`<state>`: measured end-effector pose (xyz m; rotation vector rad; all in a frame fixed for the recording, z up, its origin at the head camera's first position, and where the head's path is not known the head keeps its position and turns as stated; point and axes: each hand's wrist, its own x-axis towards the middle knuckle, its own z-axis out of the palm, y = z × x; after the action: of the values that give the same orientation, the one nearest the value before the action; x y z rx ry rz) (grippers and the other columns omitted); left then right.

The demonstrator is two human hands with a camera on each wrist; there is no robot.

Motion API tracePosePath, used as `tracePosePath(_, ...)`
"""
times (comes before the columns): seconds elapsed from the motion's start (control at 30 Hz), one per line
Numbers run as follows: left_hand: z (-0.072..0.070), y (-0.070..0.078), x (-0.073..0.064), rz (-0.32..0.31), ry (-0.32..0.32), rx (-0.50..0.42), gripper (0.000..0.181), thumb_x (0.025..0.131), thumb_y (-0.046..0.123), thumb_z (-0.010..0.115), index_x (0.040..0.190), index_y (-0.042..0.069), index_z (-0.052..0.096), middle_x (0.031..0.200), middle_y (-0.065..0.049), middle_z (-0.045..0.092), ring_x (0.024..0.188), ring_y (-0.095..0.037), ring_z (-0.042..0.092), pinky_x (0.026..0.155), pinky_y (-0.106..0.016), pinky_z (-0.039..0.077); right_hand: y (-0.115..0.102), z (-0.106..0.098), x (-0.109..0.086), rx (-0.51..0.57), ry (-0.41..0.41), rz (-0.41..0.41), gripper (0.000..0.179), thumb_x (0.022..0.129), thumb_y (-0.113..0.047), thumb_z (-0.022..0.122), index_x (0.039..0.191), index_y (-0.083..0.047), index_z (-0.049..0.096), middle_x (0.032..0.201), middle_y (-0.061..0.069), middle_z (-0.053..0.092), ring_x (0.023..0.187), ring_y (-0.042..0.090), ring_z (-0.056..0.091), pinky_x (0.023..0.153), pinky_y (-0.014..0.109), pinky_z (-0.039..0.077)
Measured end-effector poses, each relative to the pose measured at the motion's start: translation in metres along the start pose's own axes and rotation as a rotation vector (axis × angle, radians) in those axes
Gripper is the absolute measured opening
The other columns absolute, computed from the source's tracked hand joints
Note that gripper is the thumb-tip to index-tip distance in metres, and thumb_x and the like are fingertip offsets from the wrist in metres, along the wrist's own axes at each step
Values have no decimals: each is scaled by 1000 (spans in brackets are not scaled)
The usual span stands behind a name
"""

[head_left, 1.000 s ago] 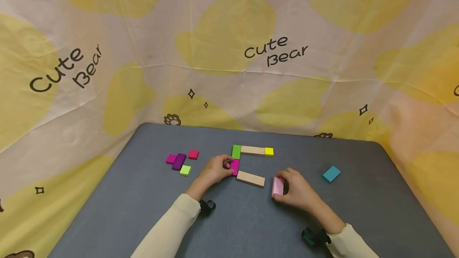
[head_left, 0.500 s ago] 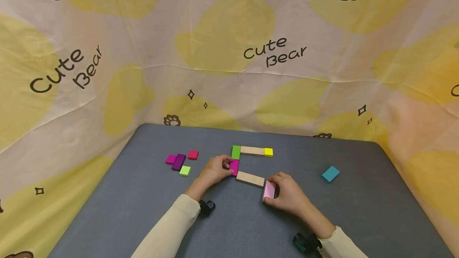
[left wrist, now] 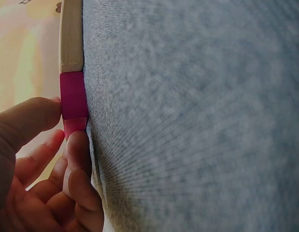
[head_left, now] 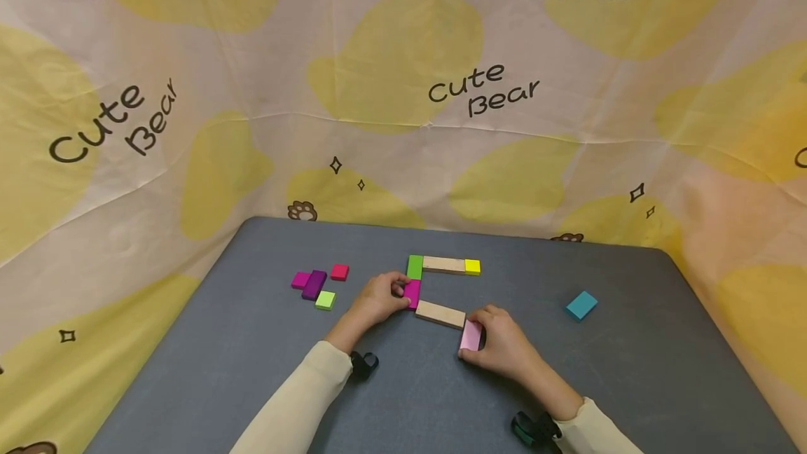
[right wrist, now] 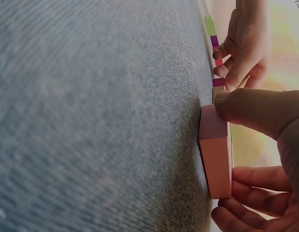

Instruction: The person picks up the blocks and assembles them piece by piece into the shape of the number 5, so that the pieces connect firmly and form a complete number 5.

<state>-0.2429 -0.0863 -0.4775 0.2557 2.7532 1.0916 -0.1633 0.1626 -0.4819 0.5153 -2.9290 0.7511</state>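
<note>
Grey table [head_left: 252,370] backed by a bear-print cloth [head_left: 403,90]. Near the table's middle, the left hand [head_left: 378,298] pinches a magenta block [head_left: 412,293] that lies below a green block [head_left: 415,266] and touches a wooden bar [head_left: 440,314]. The right hand [head_left: 501,343] grips a pink block [head_left: 470,335], seemingly touching the bar's right end. A teal block [head_left: 581,305] lies apart, toward the right edge.

Left hand [head_left: 378,298] covers the near-left part of the magenta block [head_left: 412,293]; the contact edge is not visible from the head. Right hand [head_left: 501,345] hides the right side of the pink block [head_left: 471,335]. In the left wrist view, the wooden block [left wrist: 71,36] is cut off by the top edge.
</note>
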Motion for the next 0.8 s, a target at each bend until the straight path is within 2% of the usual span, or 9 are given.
tracePosePath(0.63,0,-1,1,4,-1,-2,36,81,18,76,115,12,67,85,-1,62,76,-14,53,68,-29,43,-3,2,1,-4,1,19,54,61,-36,88,103,-6,70,92,1,62,80,11,49,70,28,46)
tracePosePath(0.8,-1,0,0,13,-4,-3,36,81,17,76,115,11,67,86,-1,62,76,-13,53,68,-29,43,-2,-2,0,-51,15,10,53,63,-42,86,104,-11,70,96,0,63,86,14,51,74,32,46)
